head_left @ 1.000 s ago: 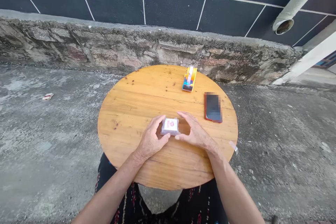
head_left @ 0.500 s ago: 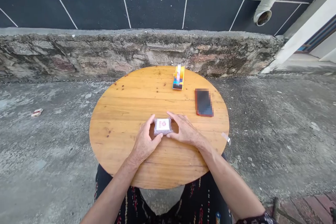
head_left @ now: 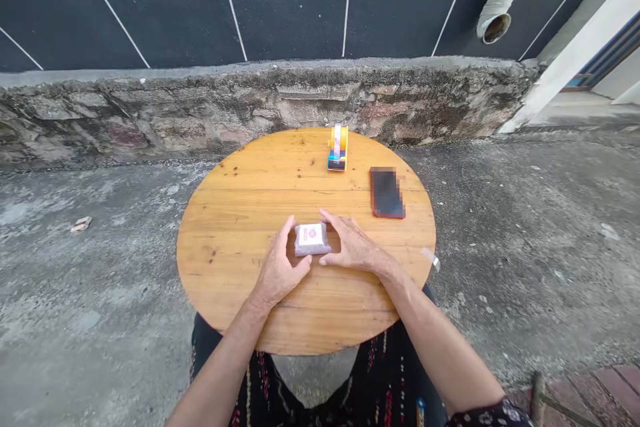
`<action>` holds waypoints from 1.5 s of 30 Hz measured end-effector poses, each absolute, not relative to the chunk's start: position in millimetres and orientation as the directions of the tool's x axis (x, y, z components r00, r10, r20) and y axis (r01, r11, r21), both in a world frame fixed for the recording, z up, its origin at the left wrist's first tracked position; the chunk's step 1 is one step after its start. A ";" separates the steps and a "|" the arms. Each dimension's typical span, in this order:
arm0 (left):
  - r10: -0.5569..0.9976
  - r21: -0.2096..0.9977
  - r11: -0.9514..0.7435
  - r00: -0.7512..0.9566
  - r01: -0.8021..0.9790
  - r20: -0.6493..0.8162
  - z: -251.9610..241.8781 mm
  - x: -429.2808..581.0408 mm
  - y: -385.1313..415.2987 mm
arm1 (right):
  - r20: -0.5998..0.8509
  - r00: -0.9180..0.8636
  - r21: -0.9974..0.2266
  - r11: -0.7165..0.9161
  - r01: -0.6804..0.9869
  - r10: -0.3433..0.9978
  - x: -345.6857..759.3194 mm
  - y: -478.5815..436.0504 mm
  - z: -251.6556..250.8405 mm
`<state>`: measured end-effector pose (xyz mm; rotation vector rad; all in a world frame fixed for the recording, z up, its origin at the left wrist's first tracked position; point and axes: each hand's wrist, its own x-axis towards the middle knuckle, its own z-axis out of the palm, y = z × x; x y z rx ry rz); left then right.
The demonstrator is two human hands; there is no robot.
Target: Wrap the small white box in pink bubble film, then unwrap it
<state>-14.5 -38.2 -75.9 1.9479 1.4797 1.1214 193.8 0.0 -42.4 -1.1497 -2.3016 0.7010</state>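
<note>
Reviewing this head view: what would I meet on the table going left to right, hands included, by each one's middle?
Left hand → wrapped package → right hand → dark phone → clear strip. I left out the tape dispenser; it overlaps the right hand's span.

Hands (head_left: 279,268) (head_left: 354,247) flank the packet (head_left: 311,237), its top unobstructed.

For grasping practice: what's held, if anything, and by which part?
The wrapped package lies between left hand and right hand, fingertips near its corners; holding cannot be confirmed.
</note>
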 end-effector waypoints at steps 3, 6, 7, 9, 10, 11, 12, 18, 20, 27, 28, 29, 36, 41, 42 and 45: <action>0.936 0.733 -0.324 0.089 0.598 0.342 -77.4 -14.4 -37.2 | 0.198 -0.520 -0.607 0.520 0.601 0.831 191.2 -0.2 -44.3; 0.933 0.738 -0.329 0.083 0.589 0.350 -78.8 -14.4 -36.3 | 0.194 -0.489 -0.587 0.500 0.637 0.850 187.5 -0.5 -46.0; 0.933 0.741 -0.331 0.083 0.584 0.351 -79.0 -14.4 -36.2 | 0.195 -0.483 -0.585 0.496 0.641 0.854 186.7 -0.5 -46.5; 0.933 0.746 -0.333 0.086 0.576 0.350 -78.8 -14.5 -36.2 | 0.206 -0.484 -0.590 0.502 0.632 0.851 186.3 -0.4 -47.1; 0.933 0.747 -0.333 0.088 0.576 0.348 -78.5 -14.4 -36.3 | 0.211 -0.490 -0.595 0.509 0.622 0.846 187.0 -0.2 -47.1; 0.934 0.745 -0.332 0.089 0.579 0.347 -78.2 -14.3 -36.5 | 0.212 -0.498 -0.603 0.514 0.611 0.841 188.0 0.0 -47.0; 0.935 0.742 -0.330 0.090 0.584 0.344 -77.8 -14.1 -36.7 | 0.208 -0.506 -0.612 0.514 0.601 0.837 189.5 0.4 -46.8; 0.934 0.741 -0.327 0.083 0.586 0.347 -75.6 -13.0 -38.3 | 0.162 -0.527 -0.663 0.487 0.568 0.834 198.3 4.0 -48.1; 0.932 0.747 -0.329 0.073 0.578 0.354 -74.3 -13.2 -39.1 | 0.169 -0.532 -0.669 0.493 0.556 0.830 199.6 4.3 -48.4; 0.925 0.749 -0.341 0.060 0.568 0.375 -73.3 -15.8 -39.3 | 0.167 -0.533 -0.683 0.487 0.544 0.829 199.9 2.4 -45.1; 0.926 0.752 -0.339 0.060 0.565 0.373 -73.9 -15.9 -38.8 | 0.173 -0.536 -0.678 0.495 0.544 0.826 199.3 2.6 -45.1; 0.927 0.756 -0.337 0.059 0.560 0.370 -74.5 -15.9 -38.3 | 0.182 -0.538 -0.670 0.504 0.544 0.823 198.5 3.0 -45.2; 0.919 0.743 -0.359 0.078 0.564 0.385 -73.7 -17.3 -39.2 | 0.182 -0.535 -0.669 0.503 0.547 0.825 203.2 -0.9 -44.0; 0.893 0.721 -0.373 0.014 0.584 0.451 -70.9 -24.8 -44.3 | 0.243 -0.412 -0.701 0.452 0.551 0.878 211.7 -14.9 -46.1; 0.891 0.722 -0.362 -0.008 0.590 0.453 -70.7 -26.0 -45.1 | 0.260 -0.400 -0.694 0.457 0.555 0.879 211.3 -16.8 -46.9; 0.891 0.702 -0.355 -0.002 0.617 0.453 -70.7 -27.0 -46.0 | 0.292 -0.425 -0.658 0.502 0.560 0.857 205.6 -18.3 -48.8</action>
